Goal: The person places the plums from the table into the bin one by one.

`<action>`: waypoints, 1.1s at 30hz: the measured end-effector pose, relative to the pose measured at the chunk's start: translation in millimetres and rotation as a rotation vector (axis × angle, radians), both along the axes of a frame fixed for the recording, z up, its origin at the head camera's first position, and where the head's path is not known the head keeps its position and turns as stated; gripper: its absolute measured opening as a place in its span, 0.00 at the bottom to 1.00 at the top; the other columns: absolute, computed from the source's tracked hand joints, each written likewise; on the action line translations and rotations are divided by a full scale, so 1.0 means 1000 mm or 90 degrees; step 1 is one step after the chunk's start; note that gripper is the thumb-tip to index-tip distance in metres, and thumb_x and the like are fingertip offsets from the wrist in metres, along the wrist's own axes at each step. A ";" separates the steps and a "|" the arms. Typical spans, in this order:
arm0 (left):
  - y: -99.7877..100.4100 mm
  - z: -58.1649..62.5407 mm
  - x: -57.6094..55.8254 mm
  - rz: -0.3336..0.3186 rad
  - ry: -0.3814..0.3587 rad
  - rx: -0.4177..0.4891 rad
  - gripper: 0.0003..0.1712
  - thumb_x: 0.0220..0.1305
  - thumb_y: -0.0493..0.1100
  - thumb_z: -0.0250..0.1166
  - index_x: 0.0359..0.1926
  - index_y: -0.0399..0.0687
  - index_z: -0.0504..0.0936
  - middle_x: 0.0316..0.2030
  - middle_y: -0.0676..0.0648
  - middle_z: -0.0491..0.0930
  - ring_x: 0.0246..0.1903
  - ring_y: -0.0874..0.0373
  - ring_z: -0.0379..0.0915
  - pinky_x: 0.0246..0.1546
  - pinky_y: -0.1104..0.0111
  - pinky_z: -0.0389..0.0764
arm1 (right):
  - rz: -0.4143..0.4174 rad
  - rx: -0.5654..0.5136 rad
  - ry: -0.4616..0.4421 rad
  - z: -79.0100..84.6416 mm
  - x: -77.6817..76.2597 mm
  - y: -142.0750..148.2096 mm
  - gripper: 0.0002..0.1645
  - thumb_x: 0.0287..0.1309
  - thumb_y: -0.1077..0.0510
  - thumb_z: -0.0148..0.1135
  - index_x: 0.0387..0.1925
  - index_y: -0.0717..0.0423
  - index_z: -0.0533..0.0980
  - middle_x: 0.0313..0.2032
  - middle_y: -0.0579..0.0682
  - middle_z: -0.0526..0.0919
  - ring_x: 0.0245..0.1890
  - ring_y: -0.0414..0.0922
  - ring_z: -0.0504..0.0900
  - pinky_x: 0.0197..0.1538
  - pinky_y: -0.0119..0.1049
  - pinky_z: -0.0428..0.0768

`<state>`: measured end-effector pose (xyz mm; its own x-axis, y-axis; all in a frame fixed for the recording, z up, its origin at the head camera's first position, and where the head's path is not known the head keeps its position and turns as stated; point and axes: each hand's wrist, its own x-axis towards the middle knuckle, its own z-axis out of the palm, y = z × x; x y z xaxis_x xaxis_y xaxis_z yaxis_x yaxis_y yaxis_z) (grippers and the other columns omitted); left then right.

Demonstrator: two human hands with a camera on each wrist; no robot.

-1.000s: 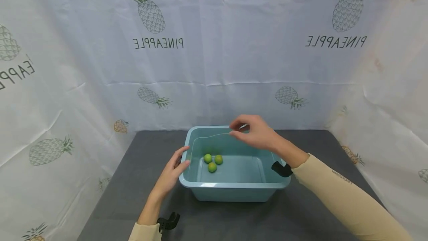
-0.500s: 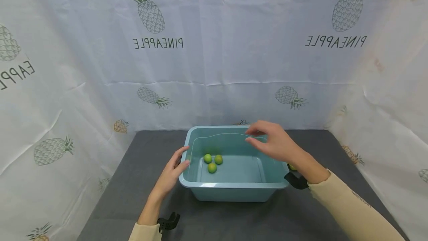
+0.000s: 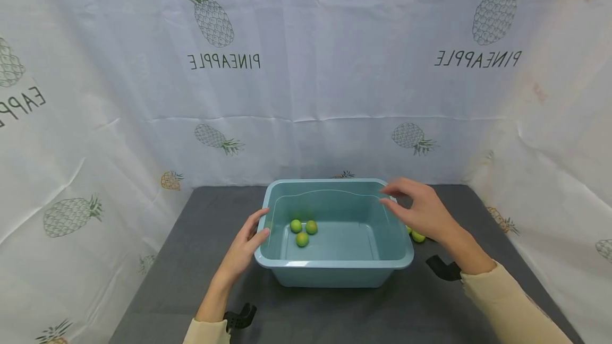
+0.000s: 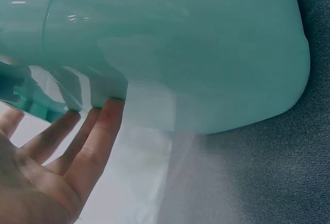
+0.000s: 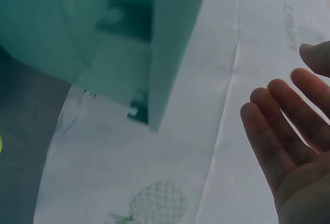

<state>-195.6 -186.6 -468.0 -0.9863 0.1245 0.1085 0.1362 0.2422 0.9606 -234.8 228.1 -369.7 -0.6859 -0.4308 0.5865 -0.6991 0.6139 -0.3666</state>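
Note:
A pale blue-green plastic basin [image 3: 334,264] stands on a dark tabletop, with three small green limes [image 3: 302,239] grouped in its left half. My left hand [image 3: 244,243] is at the basin's left side. In the left wrist view, its extended fingers [image 4: 100,141] touch the basin's outer wall under the rim. Over the right rim, my right hand [image 3: 423,211] hovers with thumb and fingers apart and nothing between them. Behind and below that hand, more green limes [image 3: 418,237] lie on the table to the right of the basin, partly hidden.
White cloth [image 3: 311,94] printed with pineapples hangs behind and on both sides of the dark table [image 3: 191,280]. A black wrist strap mount [image 3: 241,316] sits on the left wrist, and another black mount [image 3: 444,268] on the right.
My right hand has moved right, from above the middle of the basin to its right rim, uncovering limes on the table there. The left hand has stayed at the left side.

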 end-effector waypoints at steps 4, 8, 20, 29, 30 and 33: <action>0.000 -0.001 0.000 -0.002 0.003 0.004 0.30 0.77 0.51 0.57 0.75 0.60 0.63 0.76 0.40 0.56 0.73 0.39 0.57 0.65 0.38 0.63 | -0.050 -0.007 -0.006 -0.009 -0.002 0.017 0.14 0.56 0.66 0.74 0.44 0.56 0.84 0.43 0.50 0.86 0.42 0.50 0.85 0.44 0.47 0.83; 0.000 -0.003 0.000 -0.012 0.013 0.002 0.30 0.78 0.51 0.57 0.76 0.59 0.62 0.76 0.39 0.56 0.72 0.39 0.58 0.64 0.40 0.65 | -0.103 -0.026 -0.020 -0.021 -0.006 0.036 0.12 0.58 0.64 0.73 0.45 0.57 0.83 0.43 0.51 0.86 0.42 0.51 0.85 0.45 0.42 0.82; -0.002 -0.002 0.001 -0.025 0.029 0.008 0.30 0.79 0.50 0.55 0.76 0.58 0.61 0.77 0.40 0.53 0.74 0.39 0.54 0.65 0.39 0.62 | -0.186 -0.087 -0.100 -0.062 -0.016 0.075 0.12 0.64 0.60 0.69 0.47 0.61 0.83 0.43 0.57 0.86 0.42 0.58 0.83 0.45 0.23 0.73; -0.002 -0.002 0.000 -0.031 0.033 0.012 0.30 0.79 0.48 0.55 0.77 0.56 0.61 0.77 0.39 0.54 0.73 0.38 0.57 0.64 0.40 0.63 | -0.247 -0.079 -0.187 -0.097 -0.021 0.098 0.16 0.68 0.55 0.65 0.50 0.64 0.81 0.45 0.62 0.84 0.45 0.62 0.82 0.48 0.59 0.78; -0.002 -0.002 0.000 -0.030 0.032 0.012 0.30 0.79 0.48 0.55 0.76 0.57 0.61 0.77 0.39 0.54 0.72 0.39 0.57 0.64 0.41 0.63 | -0.252 -0.079 -0.195 -0.101 -0.021 0.100 0.16 0.69 0.55 0.65 0.50 0.64 0.81 0.45 0.63 0.84 0.46 0.62 0.82 0.48 0.59 0.78; -0.001 -0.002 0.001 -0.028 0.031 0.011 0.30 0.78 0.48 0.55 0.76 0.57 0.61 0.77 0.39 0.55 0.72 0.39 0.57 0.64 0.40 0.63 | -0.267 -0.078 -0.216 -0.111 -0.022 0.107 0.18 0.70 0.54 0.64 0.50 0.65 0.81 0.46 0.64 0.84 0.46 0.62 0.83 0.49 0.59 0.78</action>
<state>-194.8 -188.0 -469.9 -0.9734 0.1653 0.1586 0.1930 0.2191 0.9564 -257.1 334.8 -480.3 -0.9432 -0.0219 0.3314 -0.2336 0.7530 -0.6152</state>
